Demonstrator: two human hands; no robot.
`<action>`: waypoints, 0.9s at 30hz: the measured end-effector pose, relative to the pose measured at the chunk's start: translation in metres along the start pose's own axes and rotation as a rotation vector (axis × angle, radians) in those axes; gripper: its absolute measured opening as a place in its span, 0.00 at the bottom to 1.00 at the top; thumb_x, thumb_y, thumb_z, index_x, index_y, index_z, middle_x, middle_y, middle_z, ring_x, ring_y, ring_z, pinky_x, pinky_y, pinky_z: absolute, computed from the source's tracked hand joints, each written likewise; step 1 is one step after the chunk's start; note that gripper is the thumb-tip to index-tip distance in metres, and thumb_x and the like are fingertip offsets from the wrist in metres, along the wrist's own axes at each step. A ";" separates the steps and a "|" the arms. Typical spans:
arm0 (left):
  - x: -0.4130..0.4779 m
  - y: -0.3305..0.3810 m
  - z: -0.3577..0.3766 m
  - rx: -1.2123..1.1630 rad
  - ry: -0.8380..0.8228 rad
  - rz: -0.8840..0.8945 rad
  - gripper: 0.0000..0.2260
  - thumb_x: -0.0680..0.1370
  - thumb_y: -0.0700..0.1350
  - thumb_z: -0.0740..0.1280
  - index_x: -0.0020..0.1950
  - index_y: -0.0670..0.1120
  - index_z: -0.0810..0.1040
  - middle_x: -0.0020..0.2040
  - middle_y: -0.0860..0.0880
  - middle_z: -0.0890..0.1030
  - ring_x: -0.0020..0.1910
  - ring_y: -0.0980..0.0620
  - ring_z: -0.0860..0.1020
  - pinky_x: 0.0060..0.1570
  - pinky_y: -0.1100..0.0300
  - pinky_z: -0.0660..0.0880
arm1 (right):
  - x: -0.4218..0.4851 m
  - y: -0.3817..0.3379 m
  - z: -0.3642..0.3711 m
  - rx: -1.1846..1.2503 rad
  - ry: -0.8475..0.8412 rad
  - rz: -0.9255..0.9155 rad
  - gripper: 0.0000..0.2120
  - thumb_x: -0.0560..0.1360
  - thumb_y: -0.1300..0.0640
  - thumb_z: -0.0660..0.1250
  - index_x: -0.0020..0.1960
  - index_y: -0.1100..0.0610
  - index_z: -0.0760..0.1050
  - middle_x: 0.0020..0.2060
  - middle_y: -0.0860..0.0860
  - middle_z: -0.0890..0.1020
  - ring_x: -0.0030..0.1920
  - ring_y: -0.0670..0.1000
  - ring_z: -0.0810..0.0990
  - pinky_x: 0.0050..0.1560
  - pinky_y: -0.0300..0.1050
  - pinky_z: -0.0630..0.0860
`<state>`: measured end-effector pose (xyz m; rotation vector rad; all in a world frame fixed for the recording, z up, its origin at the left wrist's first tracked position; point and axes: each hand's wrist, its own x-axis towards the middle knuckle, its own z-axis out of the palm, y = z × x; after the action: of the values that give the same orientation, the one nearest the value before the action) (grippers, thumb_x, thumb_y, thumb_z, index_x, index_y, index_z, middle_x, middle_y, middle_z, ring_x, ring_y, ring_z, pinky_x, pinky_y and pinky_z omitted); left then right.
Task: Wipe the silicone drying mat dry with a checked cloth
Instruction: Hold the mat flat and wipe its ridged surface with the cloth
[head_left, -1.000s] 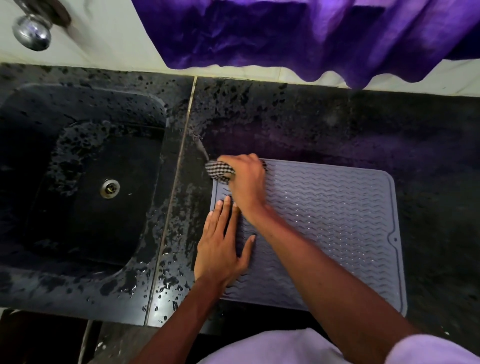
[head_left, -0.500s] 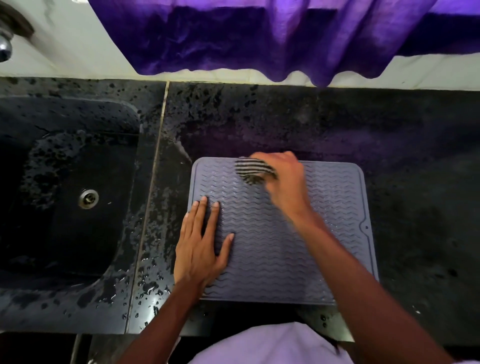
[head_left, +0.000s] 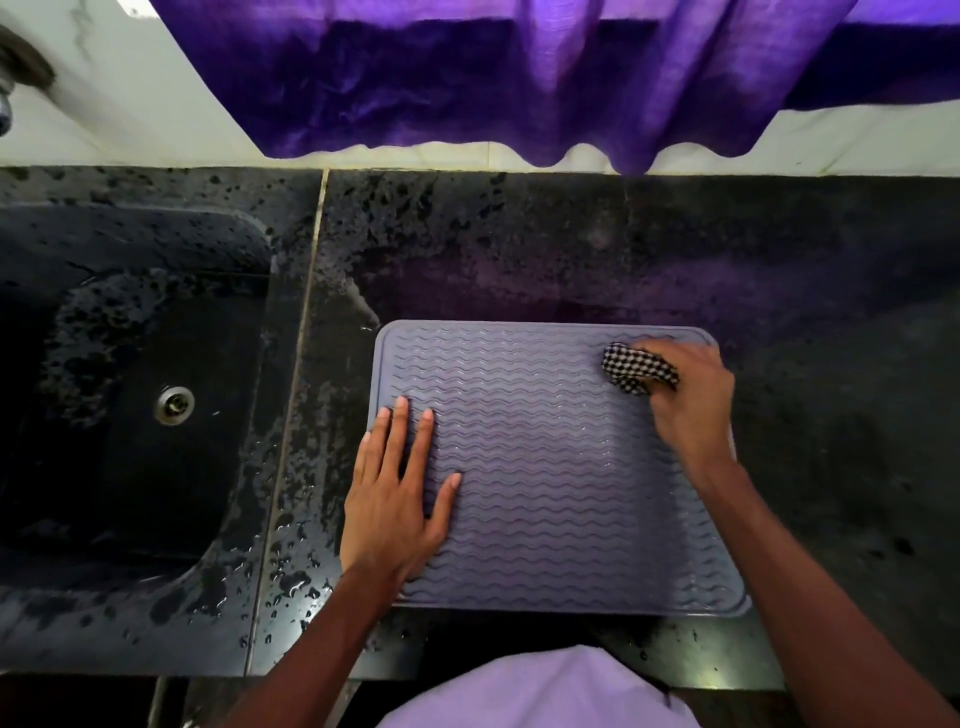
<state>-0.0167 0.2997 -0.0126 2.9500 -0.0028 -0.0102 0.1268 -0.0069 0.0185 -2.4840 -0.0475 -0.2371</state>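
The fingers (head_left: 397, 436) of the left hand (head_left: 395, 499) lay straight and slightly spread, palm down, pressing flat on the near-left part of the silicone drying mat (head_left: 545, 467). Those of the right hand (head_left: 691, 400) were curled tight round a bunched checked cloth (head_left: 636, 366), holding it down against the mat's far-right corner.

The black speckled countertop (head_left: 571, 249) filled most of the view, running back to a white wall (head_left: 130, 104). A purple curtain (head_left: 493, 78) hung over that wall, its wavy hem ending just above the counter's back edge. To the left, a dark sink (head_left: 78, 270) was sunk into the counter, its floor wet in patches. The grey mat lay flat on the counter to the right of the sink, near the front edge, its surface ribbed with wavy lines. The strip of counter between sink and mat was dotted with water drops (head_left: 291, 571).

A lilac garment (head_left: 535, 691) showed at the bottom edge, between the two forearms. The black-and-white cloth stuck out from the right hand towards the left. A round metal drain (head_left: 175, 404) sat in the sink floor. Part of a metal tap (head_left: 5, 104) showed at the far-left edge, blurred.
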 end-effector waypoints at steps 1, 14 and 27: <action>0.000 0.000 0.000 0.002 -0.002 0.000 0.33 0.83 0.63 0.53 0.83 0.46 0.57 0.84 0.43 0.54 0.83 0.44 0.53 0.78 0.44 0.59 | -0.001 -0.007 0.006 0.010 -0.010 -0.010 0.25 0.59 0.73 0.68 0.52 0.54 0.83 0.48 0.51 0.84 0.49 0.55 0.78 0.53 0.44 0.69; -0.001 0.000 0.000 -0.018 -0.004 -0.019 0.34 0.82 0.63 0.54 0.83 0.46 0.57 0.84 0.44 0.54 0.83 0.45 0.52 0.79 0.45 0.57 | 0.001 -0.153 0.112 0.240 -0.307 -0.235 0.24 0.59 0.70 0.73 0.52 0.54 0.84 0.47 0.49 0.85 0.47 0.54 0.80 0.53 0.51 0.75; -0.001 0.000 0.003 -0.031 0.021 -0.009 0.33 0.82 0.63 0.54 0.83 0.46 0.59 0.84 0.44 0.54 0.83 0.45 0.53 0.78 0.43 0.59 | -0.002 0.013 -0.040 -0.096 -0.029 -0.058 0.25 0.60 0.72 0.70 0.54 0.56 0.83 0.49 0.54 0.85 0.48 0.55 0.78 0.51 0.39 0.68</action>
<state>-0.0174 0.2993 -0.0151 2.9191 0.0142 0.0198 0.1201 -0.0415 0.0423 -2.5840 -0.1235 -0.2327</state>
